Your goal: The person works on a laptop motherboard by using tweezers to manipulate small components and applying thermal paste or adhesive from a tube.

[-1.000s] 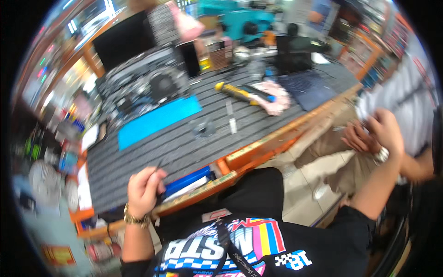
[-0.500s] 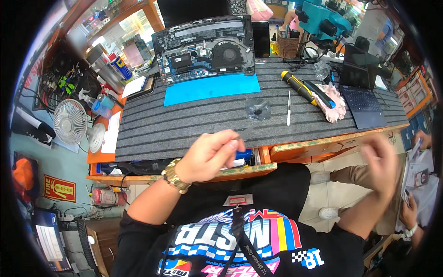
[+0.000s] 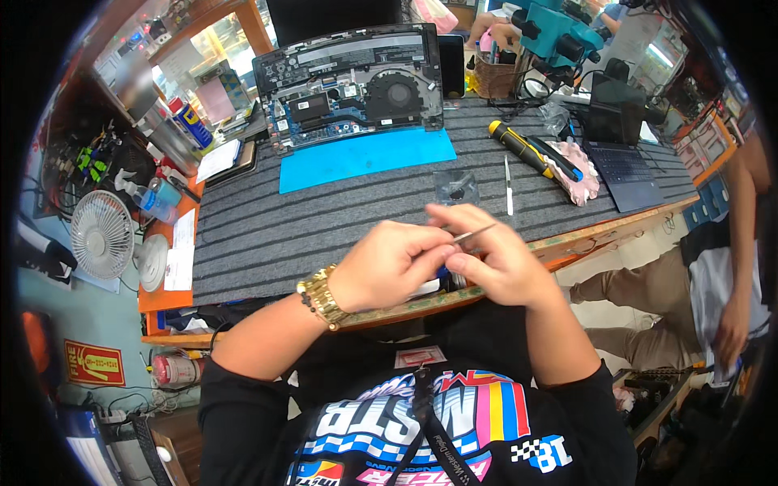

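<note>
My left hand (image 3: 387,266), gold watch at the wrist, is closed on a thin dark pointed tool (image 3: 478,233) over the desk's front edge. Its kind is not clear; it may be tweezers. My right hand (image 3: 504,263) is right beside it, fingers apart and partly curled, with the tool crossing in front of its palm. Whether the two hands touch I cannot tell. Farther back, an opened laptop (image 3: 348,93) stands tilted with its inner boards, battery and fan showing. A blue mat (image 3: 369,160) lies in front of it. Beyond my hands is a small clear plastic bag (image 3: 456,189).
A white-handled blade (image 3: 509,186), a yellow-black screwdriver (image 3: 519,147) and a pink cloth (image 3: 579,182) lie on the right, near a dark laptop (image 3: 624,166). An open drawer (image 3: 405,312) juts below my hands. A fan (image 3: 103,233) stands left. Another person (image 3: 721,267) is at right.
My right hand has come in from the far right to beside my left hand. The left hand still holds the thin tool. The view has shifted slightly, and the person at right has moved.
</note>
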The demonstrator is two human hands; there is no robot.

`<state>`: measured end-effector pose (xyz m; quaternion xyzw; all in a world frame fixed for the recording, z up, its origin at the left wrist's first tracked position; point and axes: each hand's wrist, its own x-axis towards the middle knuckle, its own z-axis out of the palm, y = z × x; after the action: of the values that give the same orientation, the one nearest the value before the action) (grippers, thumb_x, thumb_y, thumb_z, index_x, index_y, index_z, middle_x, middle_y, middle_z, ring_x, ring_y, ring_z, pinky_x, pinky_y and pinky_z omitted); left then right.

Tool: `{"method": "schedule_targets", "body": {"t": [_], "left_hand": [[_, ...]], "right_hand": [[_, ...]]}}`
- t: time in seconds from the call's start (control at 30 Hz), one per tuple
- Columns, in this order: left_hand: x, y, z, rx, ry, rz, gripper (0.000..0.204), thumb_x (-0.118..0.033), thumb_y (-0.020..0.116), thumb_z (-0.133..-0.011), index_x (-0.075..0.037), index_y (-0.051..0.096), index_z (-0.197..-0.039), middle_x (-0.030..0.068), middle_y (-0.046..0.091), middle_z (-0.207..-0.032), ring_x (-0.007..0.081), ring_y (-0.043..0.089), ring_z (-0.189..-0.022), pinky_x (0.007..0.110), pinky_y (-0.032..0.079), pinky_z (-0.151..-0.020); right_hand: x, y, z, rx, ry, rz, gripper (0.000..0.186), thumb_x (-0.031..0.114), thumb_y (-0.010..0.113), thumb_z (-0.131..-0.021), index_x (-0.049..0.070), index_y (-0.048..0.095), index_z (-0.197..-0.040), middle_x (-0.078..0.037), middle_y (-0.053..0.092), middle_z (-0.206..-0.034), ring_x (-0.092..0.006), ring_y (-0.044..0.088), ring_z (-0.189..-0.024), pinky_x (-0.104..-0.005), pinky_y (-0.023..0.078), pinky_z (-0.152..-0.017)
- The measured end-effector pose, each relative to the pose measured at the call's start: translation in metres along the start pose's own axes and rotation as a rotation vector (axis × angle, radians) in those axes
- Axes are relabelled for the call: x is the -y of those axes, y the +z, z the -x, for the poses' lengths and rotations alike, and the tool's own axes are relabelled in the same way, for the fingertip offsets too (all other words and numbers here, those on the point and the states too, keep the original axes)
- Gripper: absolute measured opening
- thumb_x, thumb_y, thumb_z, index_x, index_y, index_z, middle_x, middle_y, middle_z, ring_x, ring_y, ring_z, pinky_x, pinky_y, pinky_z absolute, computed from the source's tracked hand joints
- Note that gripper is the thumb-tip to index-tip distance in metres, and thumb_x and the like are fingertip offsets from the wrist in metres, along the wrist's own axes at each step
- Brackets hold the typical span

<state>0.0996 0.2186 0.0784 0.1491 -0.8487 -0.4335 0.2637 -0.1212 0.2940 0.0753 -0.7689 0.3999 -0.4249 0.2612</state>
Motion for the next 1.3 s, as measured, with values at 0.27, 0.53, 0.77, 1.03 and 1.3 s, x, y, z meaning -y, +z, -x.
{"method": "schedule_targets", "body": {"t": [0.27,0.53,0.77,1.03,1.3], "left_hand": [[0.044,-0.075,-0.047,-0.146,0.010,-0.352,0.014,-0.014,0.076,-0.097,0.000,0.077,-0.099,0.0081,0.071,-0.074,0.0097,0.061,-0.062,0.026,0.049,-0.058],[0.109,-0.091,-0.081,-0.097,-0.278,-0.042,0.019,-0.020,0.080,-0.095,-0.002,0.074,-0.093,0.0017,0.073,-0.080,0.0074,0.066,-0.067,0.026,0.055,-0.063],[0.128,-0.069,-0.086,-0.055,-0.447,0.289,0.023,-0.027,0.073,-0.103,-0.005,0.070,-0.104,0.0010,0.072,-0.083,0.0074,0.067,-0.071,0.023,0.054,-0.061],[0.118,-0.081,-0.074,-0.037,-0.459,-0.090,0.030,-0.028,0.069,-0.096,0.000,0.070,-0.086,0.0070,0.074,-0.074,0.0138,0.068,-0.060,0.028,0.053,-0.056],[0.120,-0.087,-0.049,-0.155,-0.661,0.089,0.032,-0.029,0.074,-0.091,0.002,0.071,-0.085,0.0088,0.074,-0.073,0.0124,0.067,-0.056,0.031,0.054,-0.050]], "right_hand": [[-0.070,-0.099,-0.009,-0.121,0.646,0.703,0.036,0.028,0.084,-0.089,-0.003,0.069,-0.099,-0.016,0.069,-0.080,-0.0350,0.068,-0.074,-0.0450,0.054,-0.071],[-0.115,-0.115,-0.050,0.124,0.828,0.736,0.027,0.022,0.081,-0.087,-0.001,0.069,-0.079,-0.019,0.070,-0.072,-0.0323,0.068,-0.068,-0.0450,0.052,-0.067],[-0.109,-0.113,-0.048,0.110,0.854,0.617,0.016,0.014,0.071,-0.087,-0.002,0.069,-0.083,-0.023,0.071,-0.077,-0.0369,0.072,-0.075,-0.0458,0.055,-0.073],[-0.117,-0.112,-0.040,0.079,0.841,0.598,0.014,0.011,0.067,-0.087,-0.001,0.061,-0.082,-0.013,0.065,-0.072,-0.0220,0.064,-0.071,-0.0392,0.050,-0.067],[-0.111,-0.108,-0.054,0.116,0.977,0.576,0.015,0.012,0.065,-0.090,0.002,0.057,-0.083,-0.008,0.060,-0.067,-0.0199,0.061,-0.058,-0.0377,0.051,-0.049]]}}
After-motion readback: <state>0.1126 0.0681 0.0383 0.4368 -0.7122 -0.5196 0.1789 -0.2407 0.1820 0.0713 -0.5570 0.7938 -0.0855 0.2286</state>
